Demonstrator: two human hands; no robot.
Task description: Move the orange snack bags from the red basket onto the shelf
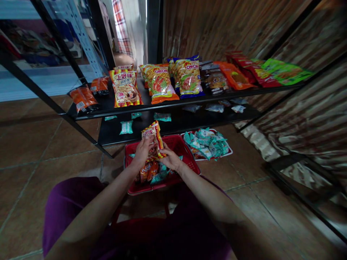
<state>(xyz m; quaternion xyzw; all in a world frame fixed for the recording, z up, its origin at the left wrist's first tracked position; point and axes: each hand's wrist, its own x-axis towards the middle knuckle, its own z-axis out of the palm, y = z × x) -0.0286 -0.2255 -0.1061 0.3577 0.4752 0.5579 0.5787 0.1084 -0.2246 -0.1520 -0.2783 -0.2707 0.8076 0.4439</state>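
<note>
Between my two hands is a red-and-yellow striped snack bag [152,137], tilted over a red plastic basket [189,159]. My left hand [142,151] has its fingers closed on the bag's left side. On the lower right edge, my right hand [170,159] grips the same bag. Under the hands, the basket contains orange snack packets [149,171] and teal packets [159,177]. A matching striped bag [125,88] stands on the upper shelf, straight ahead.
The black shelf rack [148,105] carries bags of several kinds above and small teal packets [126,127] below. To the right, a white-rimmed basket [230,151] full of teal packets sits on the tiled floor. Corrugated sheeting [217,29] rises behind the rack.
</note>
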